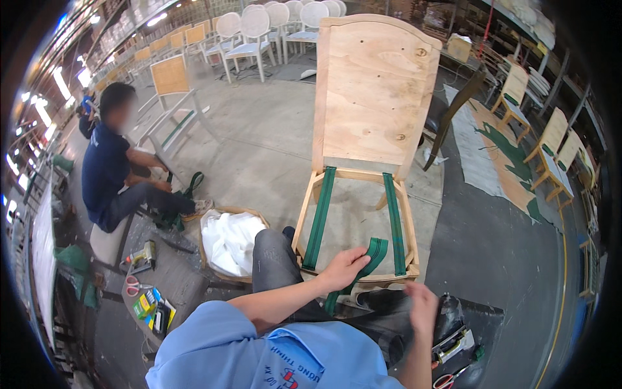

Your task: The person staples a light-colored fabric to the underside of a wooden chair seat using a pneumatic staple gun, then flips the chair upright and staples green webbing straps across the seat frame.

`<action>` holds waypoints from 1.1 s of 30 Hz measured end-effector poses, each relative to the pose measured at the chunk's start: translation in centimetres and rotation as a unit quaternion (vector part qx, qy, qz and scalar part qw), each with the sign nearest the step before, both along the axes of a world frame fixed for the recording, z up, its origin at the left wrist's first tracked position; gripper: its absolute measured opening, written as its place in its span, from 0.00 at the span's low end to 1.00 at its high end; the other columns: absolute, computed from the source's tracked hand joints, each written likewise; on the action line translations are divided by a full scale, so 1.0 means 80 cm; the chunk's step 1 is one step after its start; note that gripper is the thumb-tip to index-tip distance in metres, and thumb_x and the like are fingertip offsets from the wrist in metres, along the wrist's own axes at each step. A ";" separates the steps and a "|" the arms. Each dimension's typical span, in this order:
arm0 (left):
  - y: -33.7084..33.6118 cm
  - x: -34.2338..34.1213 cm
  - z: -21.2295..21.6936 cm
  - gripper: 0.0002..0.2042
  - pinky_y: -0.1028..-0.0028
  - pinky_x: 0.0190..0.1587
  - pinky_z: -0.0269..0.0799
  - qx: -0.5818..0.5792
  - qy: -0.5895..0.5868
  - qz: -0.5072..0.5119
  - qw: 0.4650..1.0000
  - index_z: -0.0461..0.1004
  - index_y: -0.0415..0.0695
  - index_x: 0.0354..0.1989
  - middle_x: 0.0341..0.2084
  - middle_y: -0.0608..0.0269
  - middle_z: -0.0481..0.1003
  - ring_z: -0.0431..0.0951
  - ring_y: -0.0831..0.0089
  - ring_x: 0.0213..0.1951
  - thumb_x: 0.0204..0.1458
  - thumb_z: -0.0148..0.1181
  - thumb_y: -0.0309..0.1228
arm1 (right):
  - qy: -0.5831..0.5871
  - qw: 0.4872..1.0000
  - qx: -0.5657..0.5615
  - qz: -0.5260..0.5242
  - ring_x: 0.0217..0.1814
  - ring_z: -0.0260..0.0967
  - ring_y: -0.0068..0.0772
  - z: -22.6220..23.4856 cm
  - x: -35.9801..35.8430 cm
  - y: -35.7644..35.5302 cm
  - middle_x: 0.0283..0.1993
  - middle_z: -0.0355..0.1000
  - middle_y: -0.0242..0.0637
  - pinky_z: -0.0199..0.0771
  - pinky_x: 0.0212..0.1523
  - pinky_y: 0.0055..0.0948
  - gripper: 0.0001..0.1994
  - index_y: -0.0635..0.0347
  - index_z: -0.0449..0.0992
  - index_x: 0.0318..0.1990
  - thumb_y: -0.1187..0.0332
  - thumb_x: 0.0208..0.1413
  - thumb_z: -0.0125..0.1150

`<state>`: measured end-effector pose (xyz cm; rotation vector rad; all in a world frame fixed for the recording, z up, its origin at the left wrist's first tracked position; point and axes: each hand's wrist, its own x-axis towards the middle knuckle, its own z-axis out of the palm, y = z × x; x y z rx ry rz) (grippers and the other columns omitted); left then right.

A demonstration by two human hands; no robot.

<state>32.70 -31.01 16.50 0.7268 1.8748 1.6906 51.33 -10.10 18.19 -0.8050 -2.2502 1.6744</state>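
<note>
Left hand: we see it closed in a pinch on the loose green webbing, at the front rail of the chair frame.
Right hand: blurred, low beside the frame's front corner; fingers look loosely spread, nothing visibly held, though we cannot tell for certain.
Webbing: free end looped over the front rail, between two straps already running front to back across the seat opening.
Handling: we judge it light, limp and woven, not slippery or fragile; it folds on itself, so grip flat across the width, near the end.
Frame: bare plywood back, upright on the floor, stiff.
Nearby: stapler and scissors near the right hand; basket of white cloth at left; a seated person beyond.
</note>
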 end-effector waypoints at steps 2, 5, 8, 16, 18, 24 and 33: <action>0.006 0.013 0.021 0.10 0.73 0.38 0.69 0.029 -0.007 -0.037 0.999 0.76 0.36 0.46 0.29 0.64 0.74 0.70 0.79 0.34 0.69 0.53 0.30 | 0.063 0.980 -0.179 0.053 0.51 0.77 0.32 -0.001 -0.062 -0.032 0.49 0.80 0.40 0.73 0.55 0.35 0.26 0.67 0.78 0.55 0.50 0.74 0.46; -0.010 0.041 0.025 0.10 0.70 0.36 0.69 0.036 0.031 -0.008 0.999 0.76 0.36 0.46 0.25 0.59 0.72 0.69 0.77 0.31 0.67 0.55 0.31 | 0.158 0.933 -0.319 0.043 0.45 0.76 0.26 0.018 -0.123 -0.050 0.44 0.79 0.33 0.75 0.48 0.30 0.16 0.62 0.79 0.47 0.56 0.72 0.54; -0.046 0.058 0.012 0.09 0.74 0.38 0.68 -0.059 -0.033 -0.024 0.997 0.77 0.36 0.45 0.29 0.67 0.73 0.69 0.82 0.35 0.68 0.55 0.30 | 0.157 0.920 -0.358 0.029 0.37 0.71 0.15 0.047 -0.148 -0.065 0.36 0.77 0.25 0.70 0.39 0.21 0.07 0.62 0.80 0.42 0.68 0.68 0.60; -0.031 0.002 0.041 0.18 0.70 0.55 0.72 0.131 -0.367 -0.027 0.921 0.73 0.40 0.61 0.49 0.61 0.79 0.77 0.72 0.53 0.66 0.60 0.34 | 0.100 0.969 -0.185 0.133 0.36 0.65 0.12 0.038 -0.117 -0.052 0.33 0.74 0.22 0.66 0.38 0.18 0.06 0.64 0.81 0.41 0.71 0.66 0.63; -0.019 -0.022 0.050 0.15 0.69 0.53 0.73 0.160 -0.388 -0.006 0.908 0.75 0.40 0.57 0.45 0.63 0.80 0.79 0.73 0.48 0.66 0.59 0.33 | 0.062 0.973 -0.169 0.143 0.35 0.65 0.12 0.034 -0.108 -0.057 0.33 0.74 0.23 0.65 0.37 0.18 0.06 0.66 0.81 0.40 0.71 0.65 0.64; 0.005 -0.033 0.041 0.08 0.70 0.46 0.75 0.100 -0.326 0.039 0.939 0.79 0.40 0.47 0.37 0.67 0.82 0.79 0.77 0.40 0.65 0.60 0.30 | 0.056 0.989 -0.118 0.072 0.39 0.70 0.14 0.026 -0.106 -0.056 0.38 0.78 0.28 0.70 0.41 0.21 0.09 0.68 0.80 0.46 0.71 0.64 0.64; 0.031 -0.034 0.038 0.07 0.77 0.42 0.72 0.058 -0.283 0.061 0.955 0.79 0.39 0.46 0.34 0.70 0.78 0.74 0.81 0.35 0.64 0.62 0.29 | 0.170 0.982 -0.078 0.023 0.42 0.74 0.20 0.024 -0.171 -0.031 0.42 0.79 0.34 0.74 0.43 0.24 0.10 0.63 0.78 0.49 0.76 0.61 0.66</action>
